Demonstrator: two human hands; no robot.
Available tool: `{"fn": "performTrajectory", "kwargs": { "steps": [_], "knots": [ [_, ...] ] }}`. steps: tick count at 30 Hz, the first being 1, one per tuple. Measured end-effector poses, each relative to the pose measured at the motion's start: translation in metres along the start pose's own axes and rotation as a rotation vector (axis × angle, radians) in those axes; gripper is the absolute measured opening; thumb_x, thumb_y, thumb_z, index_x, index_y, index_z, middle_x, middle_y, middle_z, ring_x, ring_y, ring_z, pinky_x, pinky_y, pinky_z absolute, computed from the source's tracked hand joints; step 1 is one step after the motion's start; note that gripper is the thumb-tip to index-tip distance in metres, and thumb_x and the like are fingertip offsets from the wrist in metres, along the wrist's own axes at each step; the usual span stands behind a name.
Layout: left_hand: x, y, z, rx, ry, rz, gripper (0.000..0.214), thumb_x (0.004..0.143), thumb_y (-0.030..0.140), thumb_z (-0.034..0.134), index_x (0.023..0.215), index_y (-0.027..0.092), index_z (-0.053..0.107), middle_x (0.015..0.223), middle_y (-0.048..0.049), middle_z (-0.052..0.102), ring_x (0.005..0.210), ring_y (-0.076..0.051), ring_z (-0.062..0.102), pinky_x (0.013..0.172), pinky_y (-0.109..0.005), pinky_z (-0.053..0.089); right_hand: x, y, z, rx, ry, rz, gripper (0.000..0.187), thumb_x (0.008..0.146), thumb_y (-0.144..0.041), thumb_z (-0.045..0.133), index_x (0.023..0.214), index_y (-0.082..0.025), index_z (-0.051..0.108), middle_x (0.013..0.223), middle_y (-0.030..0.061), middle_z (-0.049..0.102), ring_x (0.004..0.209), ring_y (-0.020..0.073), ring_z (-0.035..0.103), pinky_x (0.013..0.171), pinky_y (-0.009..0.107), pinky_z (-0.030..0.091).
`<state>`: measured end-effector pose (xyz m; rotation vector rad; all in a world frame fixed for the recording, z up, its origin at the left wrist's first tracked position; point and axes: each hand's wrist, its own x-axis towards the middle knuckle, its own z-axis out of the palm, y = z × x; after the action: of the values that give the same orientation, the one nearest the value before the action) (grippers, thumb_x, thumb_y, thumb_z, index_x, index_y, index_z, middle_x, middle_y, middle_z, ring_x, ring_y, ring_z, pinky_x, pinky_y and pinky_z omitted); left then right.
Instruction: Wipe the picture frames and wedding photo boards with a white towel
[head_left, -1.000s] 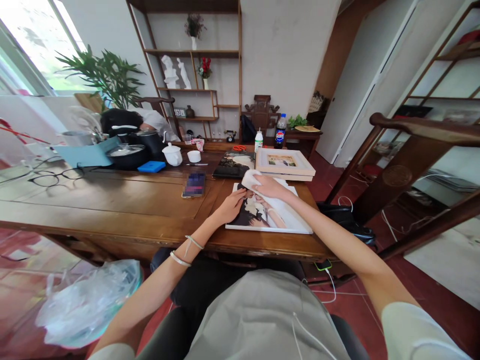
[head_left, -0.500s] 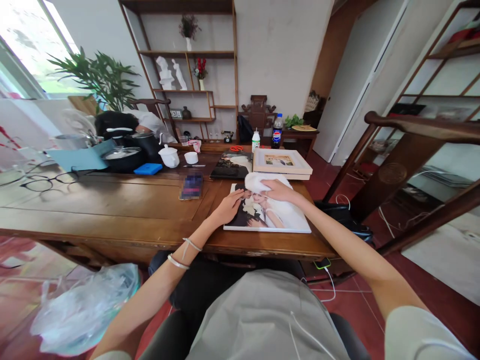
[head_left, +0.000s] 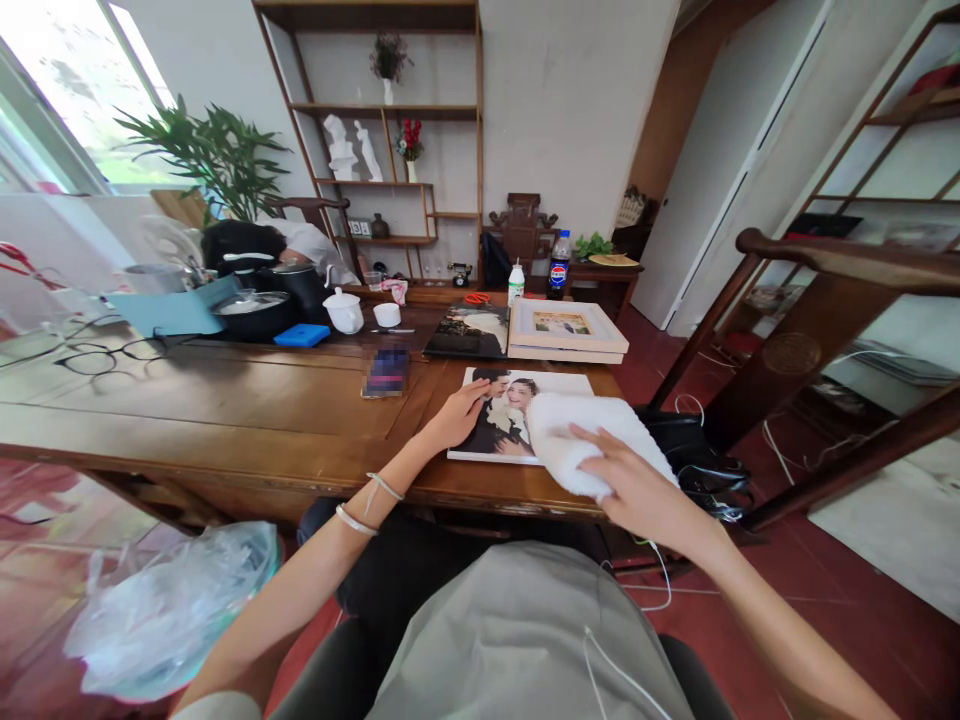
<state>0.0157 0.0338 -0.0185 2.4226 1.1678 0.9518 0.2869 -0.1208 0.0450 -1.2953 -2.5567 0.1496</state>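
A wedding photo album lies on the wooden table in front of me, its cover showing a couple. My left hand rests flat on the album's left side, fingers stretched out. A folded white cloth is in my right hand, over the album's right part and front right corner. The cloth hides much of that side of the cover, and part of it reaches past the edge.
Behind the album are a dark photo book and a boxed picture frame. A phone lies to the left. A cola bottle and a small white bottle stand at the back. A wooden chair is at right.
My right hand has moved the white cloth from the album's upper edge toward me and to the right, uncovering the top of the cover. My left hand has stayed in place.
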Motion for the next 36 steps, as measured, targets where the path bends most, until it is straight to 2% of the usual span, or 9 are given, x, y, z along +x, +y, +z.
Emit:
{"fn": "performTrajectory", "kwargs": {
  "steps": [3,5,9,12,15,20,24,28,36],
  "knots": [
    [0.0,0.001,-0.001,-0.001,-0.011,0.0,0.039,0.091,0.02,0.036,0.122,0.011,0.057,0.136,-0.0126,0.051,0.129,-0.022,0.045,0.111,-0.04,0.032,-0.018,-0.02,0.0,0.087,-0.028,-0.059,0.039,0.054,0.004,0.04,0.077,-0.019,0.062,0.145,0.0057,0.041,0.139,0.0222,0.026,0.115,0.046,0.018],
    [0.0,0.001,-0.001,-0.007,-0.014,0.009,0.04,0.091,0.021,0.035,0.123,0.01,0.057,0.136,-0.0132,0.051,0.129,-0.022,0.045,0.111,-0.039,0.032,-0.019,-0.02,0.003,0.123,-0.037,-0.101,0.038,0.053,0.004,0.039,0.073,-0.019,0.06,0.144,0.0031,0.043,0.139,0.0221,0.026,0.115,0.046,0.016],
    [0.0,-0.003,0.0,-0.009,-0.001,-0.003,0.039,0.091,0.02,0.036,0.123,0.014,0.057,0.136,-0.0105,0.051,0.129,-0.022,0.045,0.111,-0.039,0.031,-0.007,0.008,0.008,0.199,0.003,-0.047,0.028,0.06,-0.002,0.045,0.078,-0.019,0.06,0.127,0.0073,0.058,0.127,0.0279,0.043,0.103,0.044,0.036],
    [0.002,-0.005,0.001,-0.005,0.0,-0.003,0.039,0.09,0.019,0.036,0.123,0.016,0.057,0.136,-0.0089,0.052,0.13,-0.021,0.044,0.112,-0.039,0.032,0.008,0.034,0.004,0.229,0.021,0.055,0.006,0.076,-0.021,0.052,0.076,-0.018,0.058,0.089,0.0057,0.066,0.092,0.0254,0.06,0.083,0.037,0.046],
    [0.003,-0.007,0.002,0.001,-0.006,0.012,0.04,0.09,0.019,0.036,0.124,0.016,0.057,0.136,-0.0086,0.051,0.13,-0.021,0.043,0.112,-0.039,0.031,0.031,0.053,-0.006,0.209,0.008,0.053,0.018,0.081,-0.034,0.052,0.075,-0.018,0.059,0.078,0.0028,0.063,0.076,0.021,0.057,0.076,0.033,0.046],
    [0.003,-0.006,0.0,0.02,-0.011,0.037,0.039,0.09,0.02,0.037,0.125,0.018,0.056,0.137,-0.007,0.05,0.13,-0.021,0.043,0.112,-0.04,0.032,0.084,0.072,-0.011,0.08,-0.031,-0.026,0.016,0.078,-0.017,0.049,0.082,-0.016,0.065,0.086,0.0078,0.067,0.089,0.0243,0.059,0.082,0.035,0.043],
    [0.001,-0.004,-0.002,0.047,-0.022,0.032,0.039,0.091,0.02,0.037,0.125,0.017,0.056,0.137,-0.0083,0.05,0.13,-0.021,0.044,0.11,-0.04,0.033,0.115,0.077,0.004,-0.128,0.064,0.048,0.037,0.071,-0.004,0.047,0.103,-0.012,0.066,0.114,0.0165,0.063,0.117,0.029,0.05,0.095,0.041,0.038],
    [0.005,-0.005,-0.003,0.039,-0.008,0.048,0.038,0.09,0.018,0.039,0.123,0.018,0.057,0.135,-0.0072,0.053,0.128,-0.02,0.047,0.109,-0.04,0.035,0.112,0.066,0.018,-0.232,0.133,0.043,0.038,0.071,-0.004,0.048,0.103,-0.014,0.067,0.119,0.0175,0.062,0.127,0.0286,0.044,0.101,0.045,0.033],
    [0.023,-0.011,-0.014,0.064,0.013,0.069,0.02,0.081,0.015,0.051,0.091,0.015,0.069,0.106,-0.0098,0.069,0.102,-0.023,0.063,0.096,-0.038,0.047,0.098,0.034,0.028,-0.108,0.104,-0.265,0.039,0.06,-0.004,0.051,0.089,-0.02,0.071,0.134,0.0074,0.055,0.131,0.0254,0.039,0.108,0.044,0.028]
  ]
}}
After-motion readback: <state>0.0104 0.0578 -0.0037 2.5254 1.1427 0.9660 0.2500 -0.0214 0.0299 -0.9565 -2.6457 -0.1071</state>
